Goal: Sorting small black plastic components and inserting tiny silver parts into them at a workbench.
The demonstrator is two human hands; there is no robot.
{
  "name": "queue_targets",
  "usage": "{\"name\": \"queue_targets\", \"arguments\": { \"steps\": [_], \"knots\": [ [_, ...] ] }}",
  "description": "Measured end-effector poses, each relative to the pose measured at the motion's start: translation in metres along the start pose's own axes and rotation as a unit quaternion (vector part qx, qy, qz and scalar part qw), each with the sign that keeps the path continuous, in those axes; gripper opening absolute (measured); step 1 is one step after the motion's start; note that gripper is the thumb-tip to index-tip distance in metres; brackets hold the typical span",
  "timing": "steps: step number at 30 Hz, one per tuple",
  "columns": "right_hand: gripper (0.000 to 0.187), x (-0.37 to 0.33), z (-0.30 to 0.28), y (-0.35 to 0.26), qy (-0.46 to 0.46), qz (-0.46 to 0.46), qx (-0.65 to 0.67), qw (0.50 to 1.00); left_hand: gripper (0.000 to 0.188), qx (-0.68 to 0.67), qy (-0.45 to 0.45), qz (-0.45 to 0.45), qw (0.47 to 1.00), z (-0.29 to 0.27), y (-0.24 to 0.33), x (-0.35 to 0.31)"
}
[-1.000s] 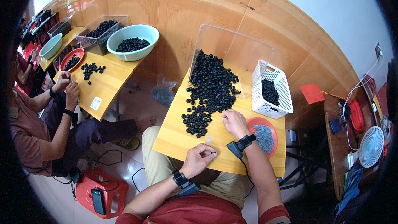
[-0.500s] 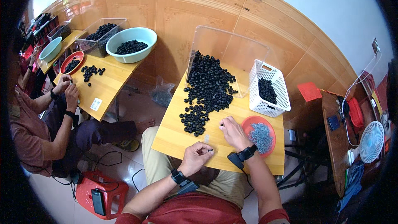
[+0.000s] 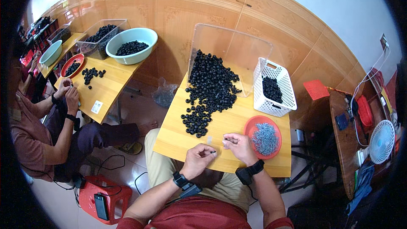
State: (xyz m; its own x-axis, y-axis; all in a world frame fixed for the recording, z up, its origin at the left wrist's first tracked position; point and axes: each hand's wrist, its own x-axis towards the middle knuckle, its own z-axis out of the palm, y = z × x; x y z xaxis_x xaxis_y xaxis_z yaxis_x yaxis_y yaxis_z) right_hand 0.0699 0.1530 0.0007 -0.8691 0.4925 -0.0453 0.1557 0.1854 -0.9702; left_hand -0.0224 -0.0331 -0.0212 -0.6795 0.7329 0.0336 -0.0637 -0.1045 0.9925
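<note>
Near the front edge of the yellow wooden table [image 3: 171, 142], my left hand [image 3: 196, 160] pinches a small black part [image 3: 213, 152] between thumb and fingertips. My right hand [image 3: 240, 147], a short way to its right, has thumb and fingers closed on a tiny dark piece too small to name. The two hands are apart. Beyond them lies a loose group of black ring-like parts [image 3: 196, 121], running back into a bigger heap of black round parts [image 3: 212, 80]. Right of my right hand, a red dish [image 3: 251, 124] holds many small silvery screws or pins [image 3: 265, 139].
A clear plastic bin [image 3: 231, 38] lies on its side around the heap. Beside it stands a white perforated basket [image 3: 289, 91] with black parts inside. At left, a person works at another table [image 3: 112, 74] with a pale green basin [image 3: 146, 53]. A fan [image 3: 380, 142] stands far right.
My right hand has come nearer to me and turned slightly, its fingertips still pinched. My left hand has barely moved and keeps the small black part.
</note>
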Motion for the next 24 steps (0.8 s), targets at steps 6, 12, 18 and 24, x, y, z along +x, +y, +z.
{"name": "queue_targets", "arguments": {
  "steps": [6,12,18,24],
  "knots": [
    [0.022,-0.006,0.003,-0.007,-0.001,-0.020,-0.057,0.998,0.015,-0.004,0.000,0.007,1.000,0.000,-0.002,-0.001],
    [0.019,-0.008,0.004,0.004,0.000,-0.089,-0.022,0.996,0.014,0.007,0.001,0.008,1.000,0.001,0.001,-0.002],
    [0.019,-0.013,0.007,0.004,0.010,-0.049,-0.036,0.998,0.014,0.001,0.001,-0.004,1.000,0.001,0.002,-0.001],
    [0.017,-0.015,0.009,0.009,0.002,-0.039,0.040,0.998,0.015,-0.010,0.000,-0.006,1.000,0.003,0.003,-0.001]
  ]
}}
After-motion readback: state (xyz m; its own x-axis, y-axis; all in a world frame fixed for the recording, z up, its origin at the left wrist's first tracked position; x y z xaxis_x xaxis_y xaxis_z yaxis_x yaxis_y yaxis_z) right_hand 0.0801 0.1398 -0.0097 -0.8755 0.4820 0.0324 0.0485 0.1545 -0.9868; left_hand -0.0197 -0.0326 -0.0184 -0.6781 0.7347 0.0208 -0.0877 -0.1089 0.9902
